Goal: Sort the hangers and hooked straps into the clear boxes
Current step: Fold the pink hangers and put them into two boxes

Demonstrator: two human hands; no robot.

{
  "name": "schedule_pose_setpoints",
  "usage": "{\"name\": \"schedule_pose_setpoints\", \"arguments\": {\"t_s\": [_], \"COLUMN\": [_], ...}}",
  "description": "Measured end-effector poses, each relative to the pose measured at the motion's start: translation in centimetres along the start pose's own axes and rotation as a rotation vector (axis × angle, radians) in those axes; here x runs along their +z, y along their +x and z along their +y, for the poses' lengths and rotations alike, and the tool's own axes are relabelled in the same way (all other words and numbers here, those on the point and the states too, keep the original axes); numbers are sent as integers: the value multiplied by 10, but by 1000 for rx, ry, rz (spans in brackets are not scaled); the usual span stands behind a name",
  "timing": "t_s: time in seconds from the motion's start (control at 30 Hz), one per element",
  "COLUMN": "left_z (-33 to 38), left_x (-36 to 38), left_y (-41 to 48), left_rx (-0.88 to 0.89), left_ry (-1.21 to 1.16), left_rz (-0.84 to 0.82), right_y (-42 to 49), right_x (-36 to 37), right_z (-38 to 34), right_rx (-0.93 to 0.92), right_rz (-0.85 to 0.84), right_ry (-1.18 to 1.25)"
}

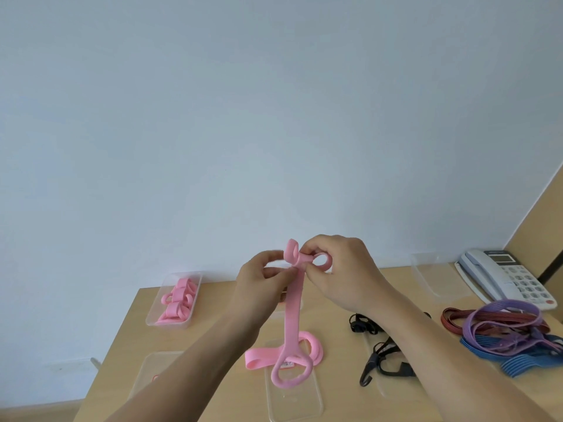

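I hold a pink strap [293, 306] up above the wooden table [213, 306]. My left hand [259, 281] pinches its folded top end. My right hand [338, 272] grips the same end, a finger through its loop. The strap hangs down to a ring just above a clear box [292, 403]. More pink straps [307, 345] lie behind that ring. A clear box [175, 300] at the back left holds several folded pink straps. Black hooked straps [380, 357] lie to the right, partly behind my right forearm.
A pile of purple, blue and dark red hangers [511, 333] sits at the right edge. A white desk phone [505, 278] and an empty clear box [438, 275] stand at the back right. Another clear box [155, 373] sits at the front left.
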State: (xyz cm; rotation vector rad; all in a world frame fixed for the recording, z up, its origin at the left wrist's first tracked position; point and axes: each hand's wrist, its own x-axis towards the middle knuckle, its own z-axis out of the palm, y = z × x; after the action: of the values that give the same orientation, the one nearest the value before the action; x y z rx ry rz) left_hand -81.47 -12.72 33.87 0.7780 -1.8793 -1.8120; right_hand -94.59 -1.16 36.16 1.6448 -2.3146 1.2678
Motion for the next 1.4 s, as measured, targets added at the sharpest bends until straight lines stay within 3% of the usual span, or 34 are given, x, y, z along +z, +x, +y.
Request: {"name": "schedule_pose_setpoints", "arguments": {"t_s": [0.33, 0.6, 0.7, 0.9, 1.1, 1.4], "left_z": [2, -1, -2, -5, -7, -4], "left_x": [0, -2, -3, 2, 4, 5], "left_y": [-2, -1, 0, 1, 1, -5], "left_rx": [40, 83, 94, 75, 60, -8], "left_ry": [-80, -124, -107, -74, -80, -117], "left_rz": [-54, -94, -132, -22, 16, -1], "right_y": [-3, -10, -12, -11, -7, -12], "right_x": [6, 7, 6, 4, 3, 2], "right_z": [-3, -1, 0, -1, 0, -9], "right_rx": [-174, -250, -241, -135, 1, -32], "right_rz": [134, 139, 109, 92, -54, 104], "right_ry": [-296, -318, -298, -174, -152, -92]}}
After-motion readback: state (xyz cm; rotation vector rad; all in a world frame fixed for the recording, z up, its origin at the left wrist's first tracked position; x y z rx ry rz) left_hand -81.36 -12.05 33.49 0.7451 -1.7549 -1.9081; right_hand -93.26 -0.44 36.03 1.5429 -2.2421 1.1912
